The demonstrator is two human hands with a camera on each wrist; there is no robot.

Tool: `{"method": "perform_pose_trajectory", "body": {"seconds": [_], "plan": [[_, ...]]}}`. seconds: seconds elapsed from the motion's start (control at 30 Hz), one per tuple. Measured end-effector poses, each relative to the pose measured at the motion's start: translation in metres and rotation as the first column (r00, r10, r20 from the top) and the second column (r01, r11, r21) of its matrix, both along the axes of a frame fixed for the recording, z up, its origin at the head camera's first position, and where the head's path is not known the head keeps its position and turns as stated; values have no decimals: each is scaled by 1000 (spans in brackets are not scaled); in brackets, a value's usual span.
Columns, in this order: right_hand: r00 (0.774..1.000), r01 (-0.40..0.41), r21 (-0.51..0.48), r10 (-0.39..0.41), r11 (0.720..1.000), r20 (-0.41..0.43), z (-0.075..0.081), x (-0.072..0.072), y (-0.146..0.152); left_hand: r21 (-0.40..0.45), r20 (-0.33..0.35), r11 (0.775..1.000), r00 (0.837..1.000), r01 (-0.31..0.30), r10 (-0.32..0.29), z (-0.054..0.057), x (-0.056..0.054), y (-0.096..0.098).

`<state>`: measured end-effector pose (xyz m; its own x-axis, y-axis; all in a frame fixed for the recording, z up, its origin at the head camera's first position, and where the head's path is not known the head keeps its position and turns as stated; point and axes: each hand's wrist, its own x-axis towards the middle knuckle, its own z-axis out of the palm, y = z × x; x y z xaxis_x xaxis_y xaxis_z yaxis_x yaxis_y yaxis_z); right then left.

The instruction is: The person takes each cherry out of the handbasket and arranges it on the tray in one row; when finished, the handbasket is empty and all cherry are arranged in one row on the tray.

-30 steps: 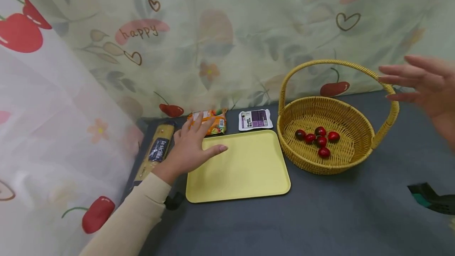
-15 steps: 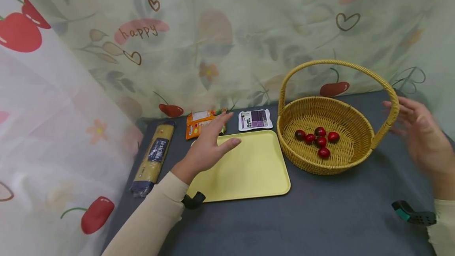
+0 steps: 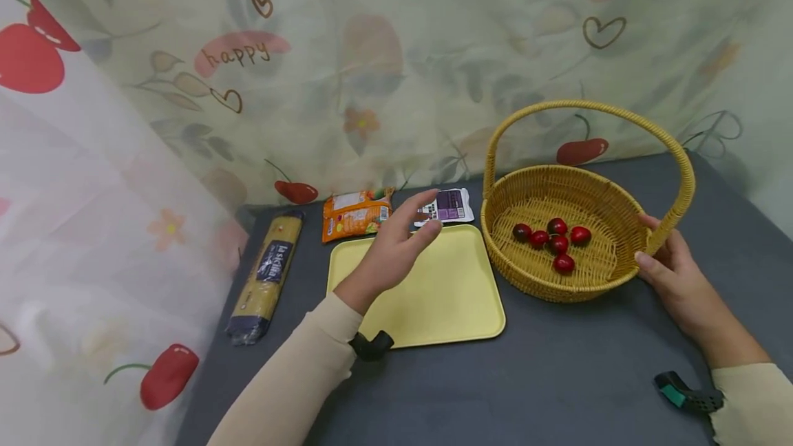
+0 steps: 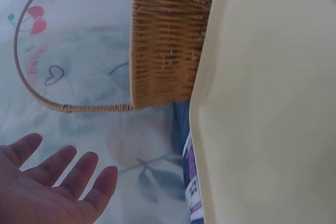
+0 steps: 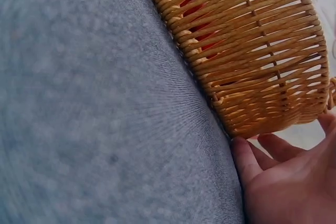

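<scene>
A round wicker basket [image 3: 557, 184] with a tall arched handle [image 3: 595, 107] stands on the right of the table. Several dark red cherries [image 3: 559, 245] lie inside it. At the basket's right side, my right hand [image 3: 681, 288] grips the rim by the foot of the handle, thumb in front. In the right wrist view its fingertips meet the woven wall [image 5: 257, 51] low down, close to the cloth. My left hand [image 3: 393, 246] hovers over the pale yellow tray [image 3: 446, 294], fingers extended and holding nothing. The left wrist view shows the basket [image 4: 168, 45] beyond that hand's fingers.
Behind the tray lie an orange food packet [image 3: 353, 215] and a purple-and-white packet [image 3: 455, 206], the latter partly covered by my left hand. A long pack of spaghetti [image 3: 266, 277] rests at the left. Printed curtains [image 3: 372, 88] border the table's back and left.
My right hand came down and inward from the right, past the handle, and took hold of the basket's rim. My left hand drifted right across the tray, uncovering the orange packet.
</scene>
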<state>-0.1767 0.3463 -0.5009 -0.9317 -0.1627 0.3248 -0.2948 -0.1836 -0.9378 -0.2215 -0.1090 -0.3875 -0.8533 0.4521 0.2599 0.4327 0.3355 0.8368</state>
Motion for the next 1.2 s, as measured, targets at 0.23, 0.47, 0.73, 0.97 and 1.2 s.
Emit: {"method": "perform_pose_trajectory", "body": {"seconds": [0.23,0.47,0.73,0.97,1.2], "plan": [[999,41,117,-40,992,-14,-5,2,0,129,94,992,996,-9,-4,-9,-15,32],[994,104,289,-104,952,-17,-5,2,1,279,212,960,973,32,-94,-10,-28,64],[983,176,424,-181,889,-29,-2,2,2,349,321,937,936,28,-147,-1,-46,107],[979,194,452,-201,871,-32,0,3,1,427,470,900,872,-90,-136,-13,-65,142],[978,192,450,-208,872,-14,3,3,1,380,515,905,856,-194,-33,-23,-75,167]]}}
